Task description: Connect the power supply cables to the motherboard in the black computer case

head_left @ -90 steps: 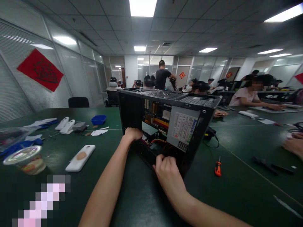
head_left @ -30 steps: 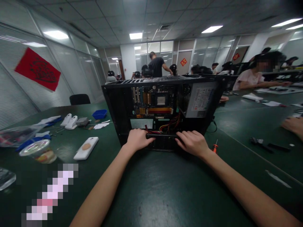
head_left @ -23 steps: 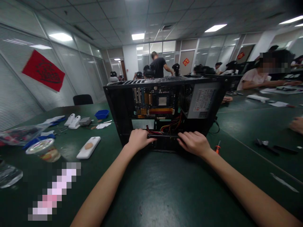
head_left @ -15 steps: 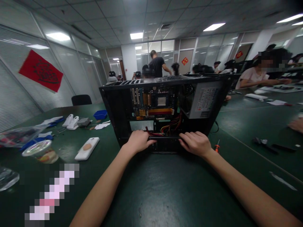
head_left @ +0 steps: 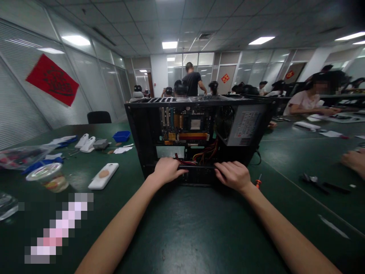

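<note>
A black computer case (head_left: 136, 133) stands on the green table, its open side facing me. Inside it I see a motherboard (head_left: 186, 123), a silver power supply (head_left: 245, 125) with a fan at the right, and a bundle of red, yellow and black cables (head_left: 207, 152) low down. My left hand (head_left: 168, 169) is closed over the case's near bottom rail, thumb pointing right. On the same rail, further right, my right hand (head_left: 234, 174) has its fingers curled over the edge. The parts of the fingers inside the case are hidden.
An orange-handled screwdriver (head_left: 258, 183) lies right of the case. Leftward are a white phone-like object (head_left: 103, 176), a lidded plastic cup (head_left: 48, 177) and a blue tray (head_left: 121, 136). Black parts (head_left: 316, 182) lie at right, near another person's hand (head_left: 355, 161). Other people sit beyond.
Both hands keep their grip on the case rail. The case appears slightly more upright, its top left corner a little further right. My view has shifted slightly.
</note>
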`<state>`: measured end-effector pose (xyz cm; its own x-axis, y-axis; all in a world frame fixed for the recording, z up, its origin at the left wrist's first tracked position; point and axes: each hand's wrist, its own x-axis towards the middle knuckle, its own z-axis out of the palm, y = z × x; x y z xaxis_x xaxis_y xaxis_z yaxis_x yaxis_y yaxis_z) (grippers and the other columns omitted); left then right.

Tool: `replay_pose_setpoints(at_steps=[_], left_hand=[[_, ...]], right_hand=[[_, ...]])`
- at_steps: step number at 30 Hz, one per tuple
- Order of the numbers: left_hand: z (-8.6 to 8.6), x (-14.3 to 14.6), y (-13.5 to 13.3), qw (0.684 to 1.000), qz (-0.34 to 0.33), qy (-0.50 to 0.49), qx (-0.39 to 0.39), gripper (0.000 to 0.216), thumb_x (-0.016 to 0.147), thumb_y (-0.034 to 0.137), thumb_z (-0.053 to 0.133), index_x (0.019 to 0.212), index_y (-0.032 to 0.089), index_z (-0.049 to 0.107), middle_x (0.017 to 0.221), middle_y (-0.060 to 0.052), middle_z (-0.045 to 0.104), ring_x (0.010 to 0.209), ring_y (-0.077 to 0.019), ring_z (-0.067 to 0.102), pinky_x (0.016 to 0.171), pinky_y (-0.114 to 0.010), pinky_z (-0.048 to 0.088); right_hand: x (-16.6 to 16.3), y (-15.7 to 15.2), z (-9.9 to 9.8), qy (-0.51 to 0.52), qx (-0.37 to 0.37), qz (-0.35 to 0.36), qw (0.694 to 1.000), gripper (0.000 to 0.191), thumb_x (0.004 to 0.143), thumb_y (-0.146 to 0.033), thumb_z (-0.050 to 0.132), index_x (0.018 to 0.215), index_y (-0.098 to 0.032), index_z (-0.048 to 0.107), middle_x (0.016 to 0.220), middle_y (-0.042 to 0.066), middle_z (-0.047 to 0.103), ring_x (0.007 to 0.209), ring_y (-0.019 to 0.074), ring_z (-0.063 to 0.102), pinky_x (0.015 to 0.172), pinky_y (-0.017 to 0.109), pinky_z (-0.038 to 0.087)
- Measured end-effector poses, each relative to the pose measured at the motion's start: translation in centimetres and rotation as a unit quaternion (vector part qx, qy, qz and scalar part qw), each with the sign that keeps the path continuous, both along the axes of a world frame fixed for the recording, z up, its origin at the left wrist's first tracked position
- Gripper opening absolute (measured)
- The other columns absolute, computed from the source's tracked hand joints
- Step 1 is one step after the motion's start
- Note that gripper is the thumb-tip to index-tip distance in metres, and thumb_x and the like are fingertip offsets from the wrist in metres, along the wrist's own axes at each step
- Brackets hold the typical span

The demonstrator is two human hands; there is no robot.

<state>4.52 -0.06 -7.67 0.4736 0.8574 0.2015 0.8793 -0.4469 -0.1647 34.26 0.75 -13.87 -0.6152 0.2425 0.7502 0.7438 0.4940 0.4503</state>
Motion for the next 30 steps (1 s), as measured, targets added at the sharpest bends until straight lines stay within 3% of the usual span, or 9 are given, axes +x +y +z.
replay_pose_setpoints(at_steps=[11,15,19,21,25,30], left_hand=[[-0.1,0.8,-1.5,0.998,0.051,-0.029,0.003,0.057,0.091,0.063,0.046,0.097,0.014,0.076,0.091,-0.017,0.073,0.085,-0.0343,0.071,0.072,-0.041,0.055],[-0.1,0.8,-2.0,0.998,0.055,-0.039,-0.005,0.059,0.091,0.063,0.045,0.092,0.014,0.076,0.087,-0.017,0.073,0.084,-0.0348,0.071,0.072,-0.042,0.055],[-0.2,0.7,-1.8,0.998,0.039,-0.052,-0.009,0.058,0.091,0.064,0.045,0.101,0.015,0.075,0.091,-0.017,0.074,0.085,-0.0348,0.071,0.073,-0.043,0.055],[-0.2,0.7,-1.7,0.998,0.039,-0.051,-0.010,0.058,0.091,0.064,0.045,0.104,0.016,0.075,0.093,-0.018,0.074,0.086,-0.0350,0.071,0.074,-0.043,0.055],[-0.2,0.3,-1.5,0.998,0.041,-0.038,-0.012,0.057,0.090,0.064,0.046,0.098,0.016,0.075,0.089,-0.017,0.074,0.084,-0.0342,0.071,0.074,-0.042,0.055],[-0.2,-0.1,-1.4,0.999,0.036,-0.013,0.001,0.063,0.091,0.069,0.042,0.095,0.016,0.076,0.086,-0.016,0.073,0.082,-0.0340,0.072,0.072,-0.042,0.055]], right_hand=[[0.4,0.8,-0.7,0.015,0.008,0.020,1.000,0.016,0.092,-0.027,0.062,0.095,-0.015,0.072,0.071,0.003,0.071,0.060,0.0116,0.057,0.063,0.031,0.033],[0.1,0.4,-0.5,0.022,-0.025,0.007,0.999,0.018,0.093,-0.029,0.060,0.092,-0.015,0.070,0.072,0.004,0.070,0.060,0.0137,0.058,0.063,0.032,0.035],[-3.0,-0.9,2.2,0.080,-0.129,0.020,0.988,0.026,0.096,-0.035,0.054,0.108,-0.016,0.067,0.109,0.014,0.070,0.094,0.0237,0.064,0.079,0.035,0.045],[-5.7,-1.3,4.4,0.091,-0.203,0.030,0.974,0.030,0.097,-0.040,0.051,0.111,-0.018,0.065,0.116,0.015,0.067,0.105,0.0269,0.061,0.086,0.038,0.046],[-10.6,-0.5,8.1,0.044,-0.361,-0.015,0.931,0.035,0.098,-0.046,0.047,0.108,-0.019,0.066,0.103,0.013,0.071,0.095,0.0256,0.065,0.081,0.034,0.045],[-12.3,1.8,8.0,0.024,-0.513,0.024,0.858,0.033,0.098,-0.044,0.050,0.103,-0.019,0.072,0.099,0.010,0.074,0.087,0.0215,0.068,0.072,0.027,0.042]])
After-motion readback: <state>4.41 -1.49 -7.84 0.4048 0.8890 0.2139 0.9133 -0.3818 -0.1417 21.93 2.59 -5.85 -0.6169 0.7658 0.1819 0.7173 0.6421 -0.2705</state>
